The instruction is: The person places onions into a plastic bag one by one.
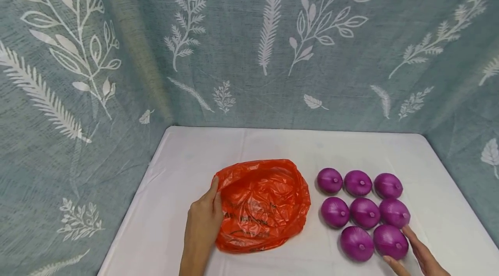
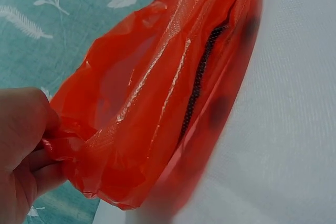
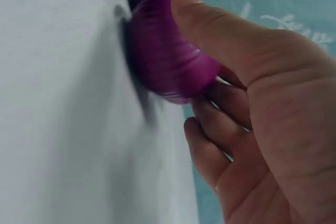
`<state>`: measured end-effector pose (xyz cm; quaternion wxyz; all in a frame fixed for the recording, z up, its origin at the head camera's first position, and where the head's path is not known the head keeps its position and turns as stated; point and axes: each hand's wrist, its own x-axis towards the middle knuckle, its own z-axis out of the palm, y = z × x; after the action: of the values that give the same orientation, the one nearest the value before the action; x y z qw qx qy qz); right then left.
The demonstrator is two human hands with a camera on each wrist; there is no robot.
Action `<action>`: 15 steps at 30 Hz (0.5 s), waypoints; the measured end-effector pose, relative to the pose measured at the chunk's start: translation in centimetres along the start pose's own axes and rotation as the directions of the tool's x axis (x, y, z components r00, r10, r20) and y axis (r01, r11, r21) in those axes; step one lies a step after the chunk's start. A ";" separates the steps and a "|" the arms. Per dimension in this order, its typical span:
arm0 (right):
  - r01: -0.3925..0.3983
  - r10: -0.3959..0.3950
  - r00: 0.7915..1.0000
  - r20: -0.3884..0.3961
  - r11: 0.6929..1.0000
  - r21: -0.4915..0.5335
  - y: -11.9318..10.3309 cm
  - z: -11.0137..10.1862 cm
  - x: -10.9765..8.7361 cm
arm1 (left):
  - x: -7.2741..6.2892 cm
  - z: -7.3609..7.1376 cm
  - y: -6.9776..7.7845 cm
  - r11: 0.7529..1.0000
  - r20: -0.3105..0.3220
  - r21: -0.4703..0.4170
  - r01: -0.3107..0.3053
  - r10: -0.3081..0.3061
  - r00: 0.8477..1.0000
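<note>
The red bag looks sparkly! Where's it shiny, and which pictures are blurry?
Head view: glints on the creased red bag, fairly sharp; left wrist view: shiny streaks on folds, blurry bottom edge; right wrist view: purple onion smeared, soft grey shadows on the white cloth.

We see thin, glossy, crinkled plastic in the red bag (image 1: 257, 206). The purple onions (image 1: 365, 212) look smooth and softly shiny, with fine ribbing. Under them we find matt white cloth (image 1: 253, 146), finely textured; the teal curtain (image 1: 234, 42) looks like matt, slightly rough woven cloth.
</note>
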<state>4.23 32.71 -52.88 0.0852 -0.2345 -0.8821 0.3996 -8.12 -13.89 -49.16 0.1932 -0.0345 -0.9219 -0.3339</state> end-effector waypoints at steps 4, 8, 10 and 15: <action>0.182 -0.184 0.977 -0.105 0.983 -0.025 0.1 0.8 -0.7 | 0.2 -0.1 0.1 1.000 -0.007 0.016 0.001 -0.001 1.000; 0.217 -0.218 0.964 -0.152 0.976 -0.023 0.0 1.5 -1.0 | 0.4 -0.2 0.1 1.000 -0.003 0.016 0.015 -0.015 1.000; 0.167 -0.169 0.976 -0.140 0.986 -0.022 -0.1 1.6 -1.1 | 0.4 -0.3 0.2 0.999 0.003 0.014 0.029 -0.030 1.000; 0.045 -0.034 0.981 -0.190 0.997 0.055 -1.0 1.3 -1.3 | 0.3 -0.5 0.3 0.998 0.022 0.003 0.058 -0.058 0.998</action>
<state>4.54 30.67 -52.90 0.1832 -0.2511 -0.8622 0.3999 -8.17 -14.00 -48.52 0.1733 -0.0111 -0.9251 -0.3377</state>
